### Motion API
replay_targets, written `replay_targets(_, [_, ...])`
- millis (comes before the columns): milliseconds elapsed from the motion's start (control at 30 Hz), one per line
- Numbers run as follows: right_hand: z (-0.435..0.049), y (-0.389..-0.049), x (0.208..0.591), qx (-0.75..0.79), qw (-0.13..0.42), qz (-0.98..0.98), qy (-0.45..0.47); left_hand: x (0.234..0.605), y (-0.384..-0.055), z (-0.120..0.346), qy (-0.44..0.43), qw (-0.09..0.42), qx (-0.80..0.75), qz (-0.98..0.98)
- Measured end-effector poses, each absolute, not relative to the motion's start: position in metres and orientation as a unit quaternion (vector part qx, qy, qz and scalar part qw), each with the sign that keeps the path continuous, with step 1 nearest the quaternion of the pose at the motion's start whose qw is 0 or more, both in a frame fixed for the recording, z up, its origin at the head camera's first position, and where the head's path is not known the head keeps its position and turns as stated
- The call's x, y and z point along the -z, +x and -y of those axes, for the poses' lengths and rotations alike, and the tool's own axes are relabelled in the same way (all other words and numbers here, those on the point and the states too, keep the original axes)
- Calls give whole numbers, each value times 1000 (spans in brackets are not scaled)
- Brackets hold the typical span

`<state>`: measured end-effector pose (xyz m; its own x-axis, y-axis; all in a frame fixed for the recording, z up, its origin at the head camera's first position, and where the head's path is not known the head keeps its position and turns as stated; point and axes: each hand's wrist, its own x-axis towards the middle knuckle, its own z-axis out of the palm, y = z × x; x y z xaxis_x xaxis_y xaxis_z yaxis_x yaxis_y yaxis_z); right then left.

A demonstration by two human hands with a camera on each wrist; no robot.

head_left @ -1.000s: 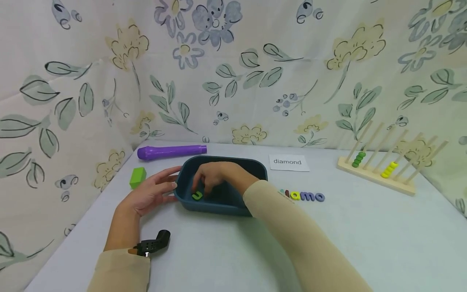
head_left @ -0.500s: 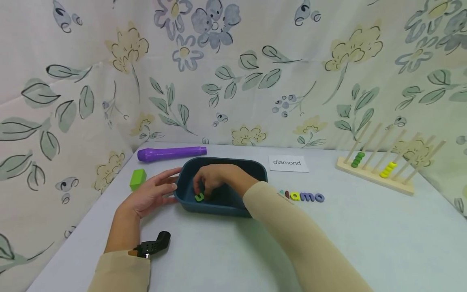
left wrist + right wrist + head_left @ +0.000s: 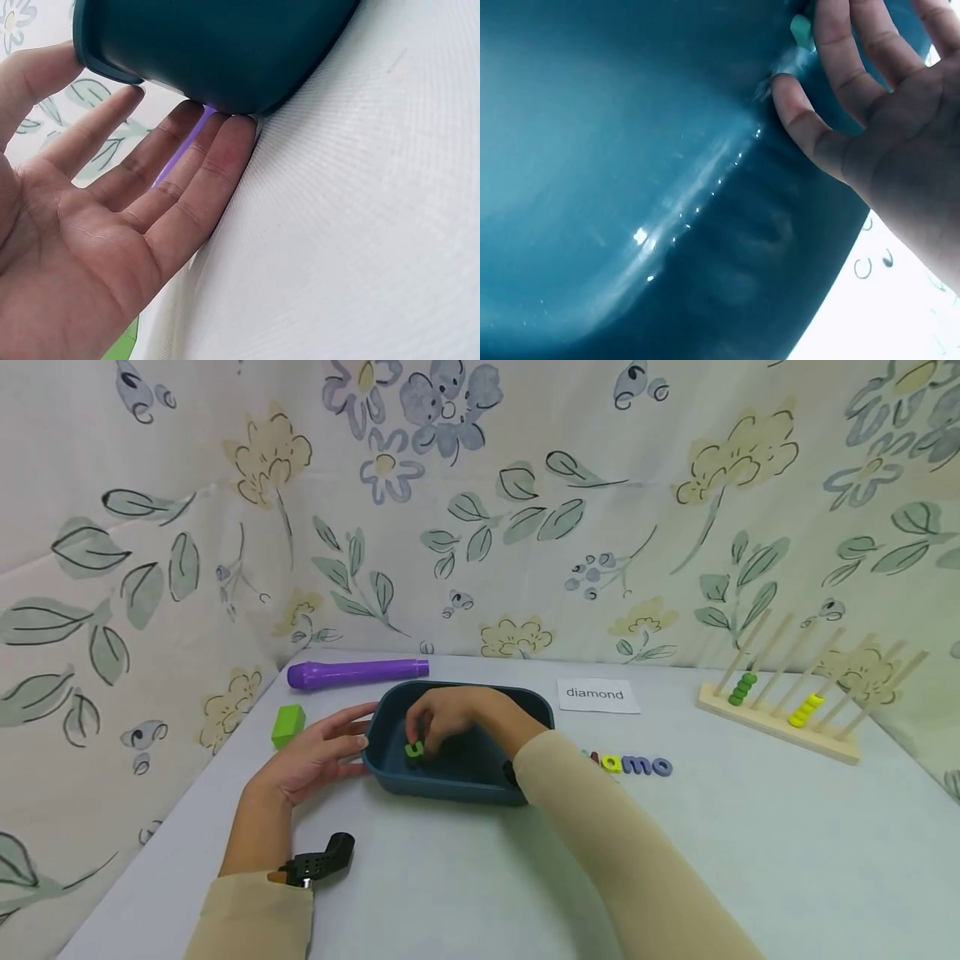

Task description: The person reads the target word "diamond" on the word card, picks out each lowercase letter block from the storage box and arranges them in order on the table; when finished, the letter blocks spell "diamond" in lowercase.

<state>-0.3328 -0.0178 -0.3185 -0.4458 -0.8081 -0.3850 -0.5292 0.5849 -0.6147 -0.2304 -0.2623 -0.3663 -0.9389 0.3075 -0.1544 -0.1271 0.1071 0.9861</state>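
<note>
A dark blue rectangular tub (image 3: 457,789) stands on the table before me. My left hand (image 3: 318,756) rests at its left end. In the left wrist view, the fairly straight fingers (image 3: 199,180) touch the tub's outer wall, with the thumb near the rim. My right hand (image 3: 448,710) reaches inside the tub with curled fingers. At its fingertips is a small green u-shaped letter (image 3: 414,749); the right wrist view shows only a bit of this green letter (image 3: 801,30) beside a finger, with the thumb tip a little apart.
Coloured letters (image 3: 636,765) lie in a row right of the tub, partly hidden by the right sleeve. Behind them is a card (image 3: 598,695) reading "diamond". A wooden peg abacus (image 3: 780,722), a purple toy microphone (image 3: 356,673) and a green block (image 3: 288,726) stand around.
The right hand and the green letter have shifted slightly right and away from the tub's front wall. The left hand keeps its place at the tub's end.
</note>
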Motion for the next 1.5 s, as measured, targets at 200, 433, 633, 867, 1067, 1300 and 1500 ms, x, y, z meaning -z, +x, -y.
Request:
replay_targets(200, [11, -336, 318, 240, 343, -822, -387, 366, -230, 261, 57, 162, -665, -727])
replay_targets(433, [5, -337, 314, 248, 367, -820, -364, 368, -231, 262, 54, 163, -669, -723])
replay_targets(633, [3, -338, 314, 239, 381, -820, -355, 369, -231, 262, 55, 163, -672, -720])
replay_targets(867, [-1, -341, 317, 234, 405, -818, -335, 368, -230, 261, 49, 161, -672, -722])
replay_targets(1067, [-5, -342, 317, 219, 423, -822, -312, 367, -230, 261, 44, 158, -669, -725])
replay_targets(1300, [-7, -341, 315, 205, 434, -824, -300, 367, -230, 260, 40, 154, -669, -726])
replay_targets(1500, [-12, -342, 315, 229, 419, -828, -294, 367, -229, 260, 40, 158, -672, -723])
